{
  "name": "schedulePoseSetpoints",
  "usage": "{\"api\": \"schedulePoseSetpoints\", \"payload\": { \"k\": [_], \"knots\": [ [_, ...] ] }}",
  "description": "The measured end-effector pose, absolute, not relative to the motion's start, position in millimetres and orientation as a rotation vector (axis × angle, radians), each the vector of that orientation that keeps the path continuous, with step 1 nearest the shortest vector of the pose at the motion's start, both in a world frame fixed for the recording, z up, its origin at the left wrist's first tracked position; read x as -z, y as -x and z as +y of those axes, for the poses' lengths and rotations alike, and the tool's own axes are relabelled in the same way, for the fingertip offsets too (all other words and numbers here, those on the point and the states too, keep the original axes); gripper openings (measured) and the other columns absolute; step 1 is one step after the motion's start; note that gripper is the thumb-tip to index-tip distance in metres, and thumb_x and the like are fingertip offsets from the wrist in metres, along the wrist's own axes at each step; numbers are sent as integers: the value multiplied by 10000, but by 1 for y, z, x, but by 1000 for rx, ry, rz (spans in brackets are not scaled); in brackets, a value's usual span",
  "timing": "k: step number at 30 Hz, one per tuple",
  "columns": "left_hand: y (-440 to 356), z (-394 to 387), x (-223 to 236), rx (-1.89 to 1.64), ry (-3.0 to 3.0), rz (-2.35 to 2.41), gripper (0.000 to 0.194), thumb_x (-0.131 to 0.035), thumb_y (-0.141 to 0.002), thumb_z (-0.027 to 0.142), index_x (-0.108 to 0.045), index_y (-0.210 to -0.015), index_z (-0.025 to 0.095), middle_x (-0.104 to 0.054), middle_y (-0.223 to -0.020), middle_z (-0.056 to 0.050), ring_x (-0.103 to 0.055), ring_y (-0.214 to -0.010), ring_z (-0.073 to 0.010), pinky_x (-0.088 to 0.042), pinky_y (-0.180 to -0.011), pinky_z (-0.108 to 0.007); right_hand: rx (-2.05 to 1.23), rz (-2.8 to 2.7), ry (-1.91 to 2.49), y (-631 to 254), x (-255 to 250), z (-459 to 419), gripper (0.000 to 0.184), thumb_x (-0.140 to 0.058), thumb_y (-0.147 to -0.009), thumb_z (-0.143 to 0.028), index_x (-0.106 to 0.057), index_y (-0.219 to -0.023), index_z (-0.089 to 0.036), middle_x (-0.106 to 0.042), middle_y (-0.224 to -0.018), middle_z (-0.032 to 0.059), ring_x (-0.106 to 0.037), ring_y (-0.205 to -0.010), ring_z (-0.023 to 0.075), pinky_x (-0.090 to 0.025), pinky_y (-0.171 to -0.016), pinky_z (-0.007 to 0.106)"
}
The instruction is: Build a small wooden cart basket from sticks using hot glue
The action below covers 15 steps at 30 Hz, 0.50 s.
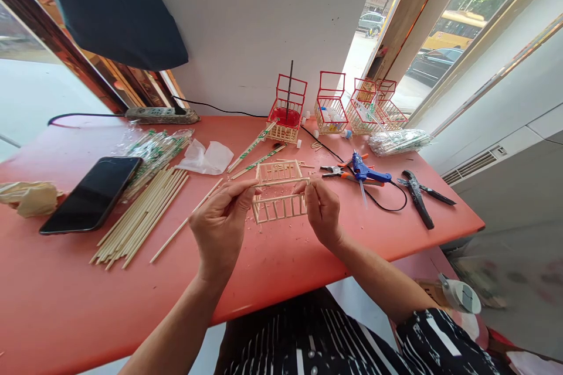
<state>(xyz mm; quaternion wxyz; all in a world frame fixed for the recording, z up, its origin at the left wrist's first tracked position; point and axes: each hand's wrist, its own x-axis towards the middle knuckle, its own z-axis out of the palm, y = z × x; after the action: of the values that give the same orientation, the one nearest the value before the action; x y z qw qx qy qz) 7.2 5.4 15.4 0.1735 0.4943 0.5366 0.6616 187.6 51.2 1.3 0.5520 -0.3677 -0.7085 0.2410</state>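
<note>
My left hand (224, 220) and my right hand (323, 208) are raised over the front of the table. Between them they pinch the two ends of a small slatted frame (280, 210) built from pale wooden sticks. A thin stick (281, 182) runs across from fingertip to fingertip. I cannot tell whether it is joined to the slats below. Just behind, more slats (278, 171) show, either a second side or a separate panel. Nearest my left hand lies a single loose chopstick (185, 221); a blue glue gun (367, 171) is right of my right hand.
A bundle of chopsticks (141, 217), a black phone (92, 194) and wrapped chopsticks (160, 149) lie at left. Red-handled stick carts (332, 108) stand along the back. Pliers (341, 172) and black-handled cutters (420, 199) lie at right on the red table (264, 281).
</note>
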Motion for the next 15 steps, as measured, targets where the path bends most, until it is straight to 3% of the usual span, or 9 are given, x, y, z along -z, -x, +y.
{"api": "schedulePoseSetpoints", "payload": {
  "k": [8, 15],
  "knots": [
    [-6, 7, -13, -1898, -1411, 1507, 132, -755, -943, 255, -848, -1032, 284, -804, -881, 22, -711, -787, -120, -567, -770, -244, -580, -1672, 870, -188, 0, 51, 385, -422, -1129, -394, -654, -886, -206, -572, -728, 4, -484, -628, 135, -407, -627, 290],
    [-6, 7, -13, -1892, -1435, 1505, 130, -756, -944, 265, -847, -1033, 291, -808, -893, 23, -720, -803, -123, -568, -792, -249, -588, -1682, 833, -188, 1, 54, 374, -421, -1131, -373, -655, -890, -208, -657, -814, 25, -484, -611, 123, -414, -632, 293]
  ]
}}
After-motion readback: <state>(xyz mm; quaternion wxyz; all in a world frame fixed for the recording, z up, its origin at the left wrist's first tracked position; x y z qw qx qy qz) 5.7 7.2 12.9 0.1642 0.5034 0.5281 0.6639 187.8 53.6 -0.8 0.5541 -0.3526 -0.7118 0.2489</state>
